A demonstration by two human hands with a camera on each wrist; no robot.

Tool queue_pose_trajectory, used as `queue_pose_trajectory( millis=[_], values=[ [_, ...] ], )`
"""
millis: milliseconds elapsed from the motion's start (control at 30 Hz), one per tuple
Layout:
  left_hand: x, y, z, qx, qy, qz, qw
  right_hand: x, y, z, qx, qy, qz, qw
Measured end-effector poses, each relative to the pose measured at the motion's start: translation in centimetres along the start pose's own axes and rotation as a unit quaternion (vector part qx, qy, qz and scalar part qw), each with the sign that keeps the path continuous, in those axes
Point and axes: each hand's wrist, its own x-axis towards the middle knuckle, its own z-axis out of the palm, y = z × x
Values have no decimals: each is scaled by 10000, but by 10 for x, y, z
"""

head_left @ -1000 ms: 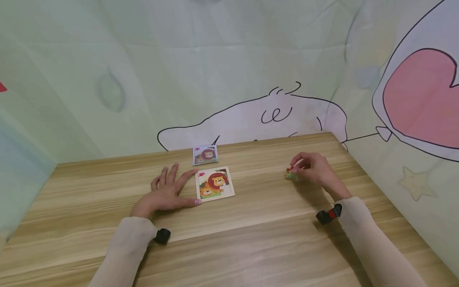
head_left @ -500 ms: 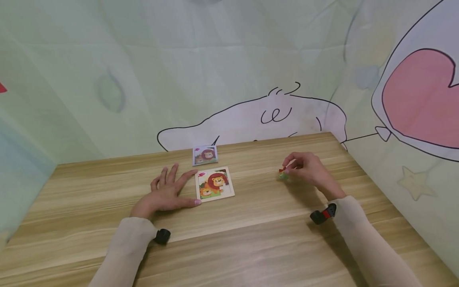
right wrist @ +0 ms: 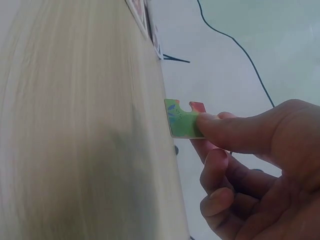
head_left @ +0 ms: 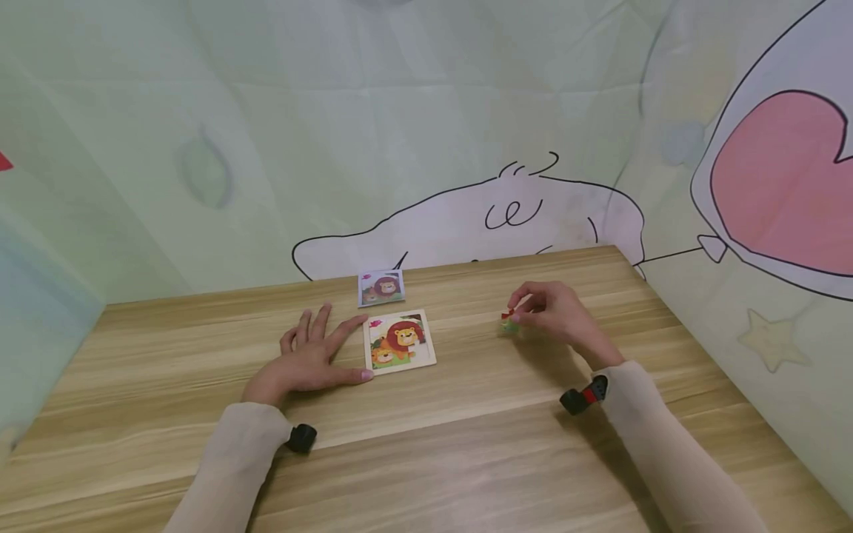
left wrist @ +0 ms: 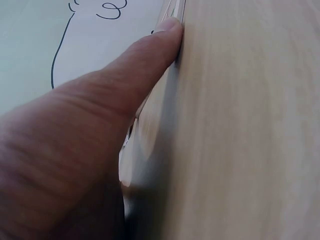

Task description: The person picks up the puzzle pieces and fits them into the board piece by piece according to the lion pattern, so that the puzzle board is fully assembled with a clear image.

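Note:
A square lion puzzle in a pale frame lies on the table, with a pale gap at its lower right. My left hand rests flat beside it, fingers spread, thumb and index fingertips touching the frame's left side. In the left wrist view the thumb presses at the frame's edge. To the right of the puzzle, my right hand pinches a puzzle piece between thumb and fingers. The piece is green and red with a rounded notch, held just above the table.
Behind the puzzle lies a small lion picture card. The wooden table ends at the back against a printed cloth. A dark wrist camera sits at the left cuff, another wrist camera at the right.
My right hand has moved left toward the puzzle, carrying the puzzle piece. The left hand, the framed puzzle and the card have stayed in place.

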Motion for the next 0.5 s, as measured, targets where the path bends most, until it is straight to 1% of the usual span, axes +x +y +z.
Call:
queue_pose_trajectory(
  millis=[133, 333, 500],
  values=[
    [0, 0, 0, -2, 3, 6, 10000, 4, -4, 6, -7, -39, -49, 10000],
    [1, 0, 0, -25, -5, 2, 10000, 9, -11, 14, -28, -85, 16, 10000],
    [1, 0, 0, -6, 9, 4, 10000, 11, -16, 19, 60, -106, -13, 9999]
  ],
)
